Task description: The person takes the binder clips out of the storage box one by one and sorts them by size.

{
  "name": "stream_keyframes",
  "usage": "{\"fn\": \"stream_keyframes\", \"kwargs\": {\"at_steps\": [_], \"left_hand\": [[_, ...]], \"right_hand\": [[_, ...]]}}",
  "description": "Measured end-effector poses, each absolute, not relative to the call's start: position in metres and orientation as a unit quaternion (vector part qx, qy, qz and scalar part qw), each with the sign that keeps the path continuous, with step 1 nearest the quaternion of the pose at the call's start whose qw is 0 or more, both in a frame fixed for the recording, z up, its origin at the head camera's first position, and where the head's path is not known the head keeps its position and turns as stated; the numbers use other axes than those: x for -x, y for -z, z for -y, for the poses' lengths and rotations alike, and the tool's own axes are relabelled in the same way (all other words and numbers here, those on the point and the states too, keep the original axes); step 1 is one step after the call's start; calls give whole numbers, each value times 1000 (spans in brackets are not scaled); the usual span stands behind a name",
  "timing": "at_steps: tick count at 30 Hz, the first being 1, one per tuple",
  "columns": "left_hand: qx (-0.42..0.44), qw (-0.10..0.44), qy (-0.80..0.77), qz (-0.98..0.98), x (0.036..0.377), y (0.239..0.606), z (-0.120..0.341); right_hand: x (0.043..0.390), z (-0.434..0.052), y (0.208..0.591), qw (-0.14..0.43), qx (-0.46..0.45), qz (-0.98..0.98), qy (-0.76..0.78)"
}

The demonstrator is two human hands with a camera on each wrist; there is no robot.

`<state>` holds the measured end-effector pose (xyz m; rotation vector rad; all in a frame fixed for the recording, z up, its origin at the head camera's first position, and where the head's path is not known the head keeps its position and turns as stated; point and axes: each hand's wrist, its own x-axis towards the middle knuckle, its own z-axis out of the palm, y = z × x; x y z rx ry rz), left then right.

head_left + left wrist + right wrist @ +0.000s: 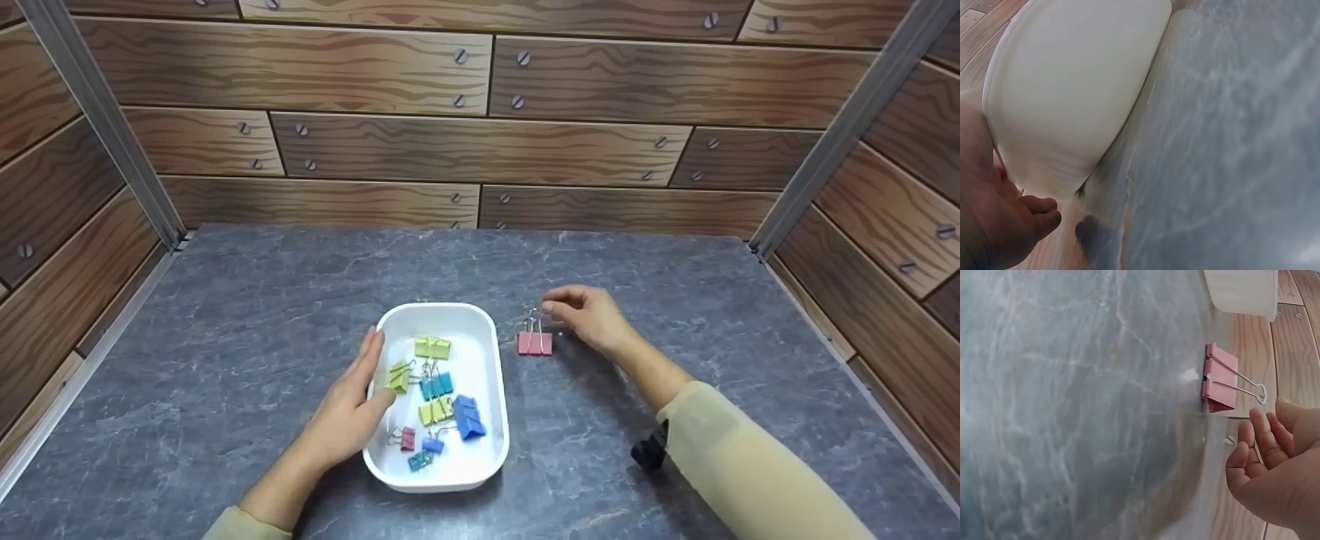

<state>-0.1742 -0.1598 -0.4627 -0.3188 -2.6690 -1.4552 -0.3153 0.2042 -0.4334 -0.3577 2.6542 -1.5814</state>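
Hands as I see them: left hand (pixel 346 411) rests open against white tray (pixel 491 352) rim; right hand (pixel 589 315) pinches pink binder clip (pixel 534 343) handles, just beside tray on open bench (pixel 675 285).

The tray (pixel 491 341) looks like smooth, slightly glossy white plastic. The table (pixel 675 262) is matt grey, stone-veined; the walls (pixel 480 150) are wood-grained. The pink clip (pixel 534 343) has wire metal handles.
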Motion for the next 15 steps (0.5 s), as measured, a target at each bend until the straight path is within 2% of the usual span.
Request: {"fn": "stream_keyframes", "kwargs": {"at_steps": [6,15], "left_hand": [[100,39,485,868,175,464,161],[93,30,486,868,175,465,161]], "right_hand": [[312,-204,417,-24,114,-850,513],[301,-190,392,-28,132,-835,533]]}}
